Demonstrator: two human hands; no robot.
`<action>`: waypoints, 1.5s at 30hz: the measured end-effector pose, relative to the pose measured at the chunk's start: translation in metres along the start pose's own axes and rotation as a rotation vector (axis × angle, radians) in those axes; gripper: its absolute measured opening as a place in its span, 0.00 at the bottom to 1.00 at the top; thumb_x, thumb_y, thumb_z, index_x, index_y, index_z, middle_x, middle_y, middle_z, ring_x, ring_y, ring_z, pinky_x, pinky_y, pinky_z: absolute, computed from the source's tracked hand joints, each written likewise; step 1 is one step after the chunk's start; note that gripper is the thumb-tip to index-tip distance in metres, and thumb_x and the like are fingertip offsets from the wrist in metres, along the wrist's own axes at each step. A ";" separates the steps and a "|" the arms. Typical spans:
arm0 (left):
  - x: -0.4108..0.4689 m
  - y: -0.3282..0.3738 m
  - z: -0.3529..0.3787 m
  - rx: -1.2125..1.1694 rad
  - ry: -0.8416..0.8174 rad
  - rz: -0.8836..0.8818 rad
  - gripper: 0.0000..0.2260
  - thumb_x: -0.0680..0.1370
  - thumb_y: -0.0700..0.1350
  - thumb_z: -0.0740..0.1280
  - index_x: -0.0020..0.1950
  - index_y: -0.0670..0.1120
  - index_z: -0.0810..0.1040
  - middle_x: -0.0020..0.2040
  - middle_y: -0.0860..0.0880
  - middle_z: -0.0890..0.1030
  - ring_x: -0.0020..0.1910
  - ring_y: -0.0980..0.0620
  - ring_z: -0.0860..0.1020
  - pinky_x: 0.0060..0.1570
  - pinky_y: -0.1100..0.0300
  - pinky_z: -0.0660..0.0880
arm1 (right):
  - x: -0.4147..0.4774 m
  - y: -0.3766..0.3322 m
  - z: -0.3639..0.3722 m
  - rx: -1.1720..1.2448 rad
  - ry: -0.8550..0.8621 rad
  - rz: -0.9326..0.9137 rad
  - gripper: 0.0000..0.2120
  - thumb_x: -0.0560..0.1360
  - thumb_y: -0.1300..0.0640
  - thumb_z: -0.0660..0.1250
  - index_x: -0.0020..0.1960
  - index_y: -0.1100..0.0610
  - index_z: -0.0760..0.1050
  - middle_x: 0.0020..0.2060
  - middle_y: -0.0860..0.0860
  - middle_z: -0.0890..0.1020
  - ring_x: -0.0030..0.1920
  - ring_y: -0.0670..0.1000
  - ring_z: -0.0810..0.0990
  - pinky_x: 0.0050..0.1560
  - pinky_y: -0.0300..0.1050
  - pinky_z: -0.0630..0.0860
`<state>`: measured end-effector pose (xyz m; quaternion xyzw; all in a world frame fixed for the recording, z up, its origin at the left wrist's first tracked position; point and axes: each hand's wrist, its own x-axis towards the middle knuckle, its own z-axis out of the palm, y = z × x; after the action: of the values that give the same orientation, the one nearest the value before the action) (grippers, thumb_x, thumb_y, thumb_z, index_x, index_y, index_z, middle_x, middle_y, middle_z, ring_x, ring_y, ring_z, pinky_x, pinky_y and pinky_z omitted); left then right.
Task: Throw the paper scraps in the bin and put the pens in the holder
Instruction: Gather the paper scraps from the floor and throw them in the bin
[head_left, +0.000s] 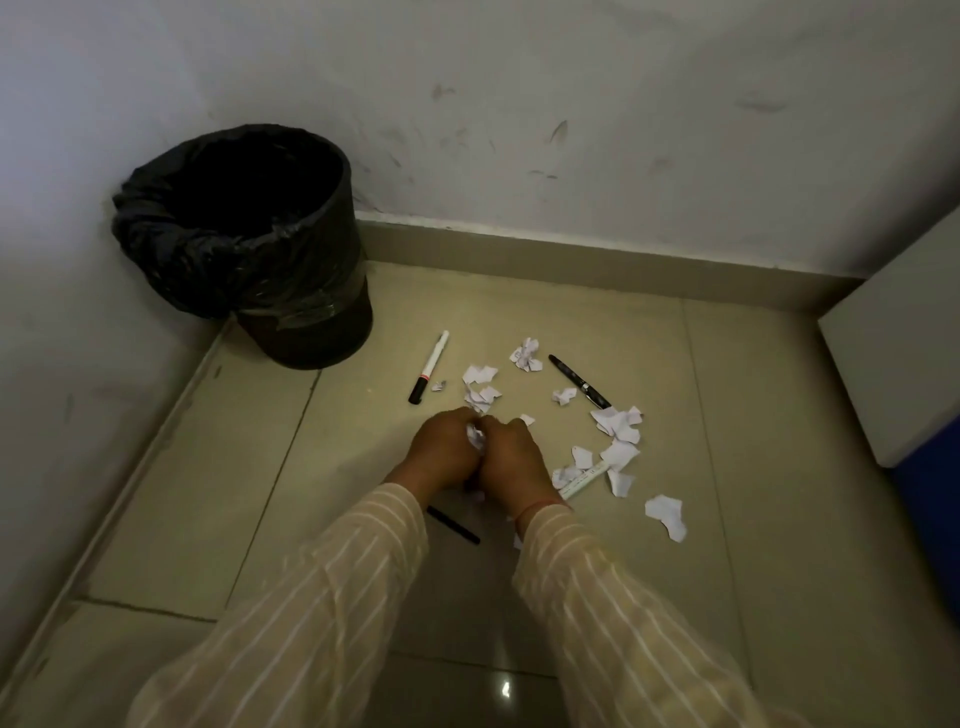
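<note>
My count of the things on the floor

I see four pens (430, 367), one bin (244, 244), two hands (441, 449), and about a dozen loose paper scraps (618, 428); some are too small to count.

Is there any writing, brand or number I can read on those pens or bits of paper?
White marker half under the scraps: dark print along its barrel, too blurred to read.
Crumpled scrap: faint marks, unreadable.
White pen, black pen, bin: no text visible.
</note>
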<state>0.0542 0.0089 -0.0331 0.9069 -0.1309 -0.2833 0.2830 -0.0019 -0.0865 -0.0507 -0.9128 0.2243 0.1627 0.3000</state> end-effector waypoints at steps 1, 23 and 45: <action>-0.001 0.001 0.001 -0.082 0.010 -0.039 0.13 0.77 0.43 0.71 0.61 0.47 0.84 0.62 0.44 0.85 0.60 0.43 0.82 0.61 0.54 0.78 | 0.002 0.001 0.000 0.037 0.027 -0.003 0.28 0.67 0.57 0.79 0.66 0.54 0.76 0.59 0.60 0.79 0.57 0.62 0.82 0.54 0.46 0.76; -0.028 0.044 -0.294 -0.350 0.668 0.159 0.11 0.73 0.41 0.72 0.53 0.51 0.89 0.47 0.51 0.89 0.47 0.52 0.85 0.52 0.60 0.80 | 0.030 -0.258 -0.191 0.176 0.183 -0.454 0.11 0.70 0.49 0.76 0.48 0.53 0.84 0.45 0.53 0.87 0.47 0.55 0.86 0.47 0.43 0.78; -0.021 0.063 -0.249 -0.204 0.604 0.306 0.24 0.76 0.34 0.61 0.70 0.48 0.79 0.67 0.45 0.82 0.66 0.45 0.79 0.69 0.54 0.73 | 0.011 -0.195 -0.149 0.453 0.378 -0.296 0.16 0.71 0.60 0.76 0.59 0.56 0.83 0.51 0.54 0.87 0.50 0.52 0.86 0.57 0.48 0.82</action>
<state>0.1785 0.0755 0.1826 0.8867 -0.1468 0.0317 0.4372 0.1302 -0.0419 0.1511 -0.8595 0.1715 -0.1087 0.4690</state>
